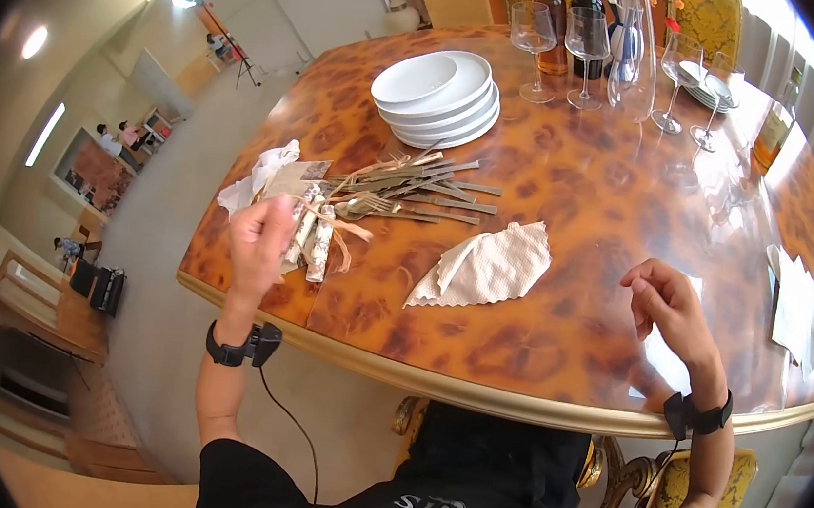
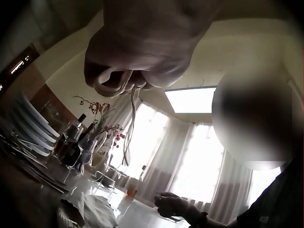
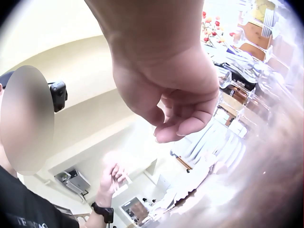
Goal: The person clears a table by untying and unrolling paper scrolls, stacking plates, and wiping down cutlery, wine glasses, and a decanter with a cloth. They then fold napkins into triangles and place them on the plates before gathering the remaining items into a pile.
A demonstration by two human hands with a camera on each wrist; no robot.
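Note:
My left hand (image 1: 261,240) is raised at the table's left side, fingers curled round a thin pale ribbon (image 2: 129,128) whose end hangs down in the left wrist view. Behind and below it lie rolled patterned bundles (image 1: 321,246) with ribbons. My right hand (image 1: 667,304) hovers over the right part of the table, its fingers loosely bent with nothing between them. A folded beige napkin (image 1: 494,265) lies on the table (image 1: 380,335) between the hands. Knives, forks and spoons (image 1: 433,186) lie in a loose pile beyond.
Stacked white plates (image 1: 441,101) stand behind the cutlery. Wine glasses (image 1: 587,46), bottles (image 1: 553,23) and a carafe (image 1: 632,70) stand at the back. Crumpled white paper (image 1: 263,176) lies at left, white napkins (image 1: 793,311) at the right edge. A patterned chair (image 1: 712,499) is below right.

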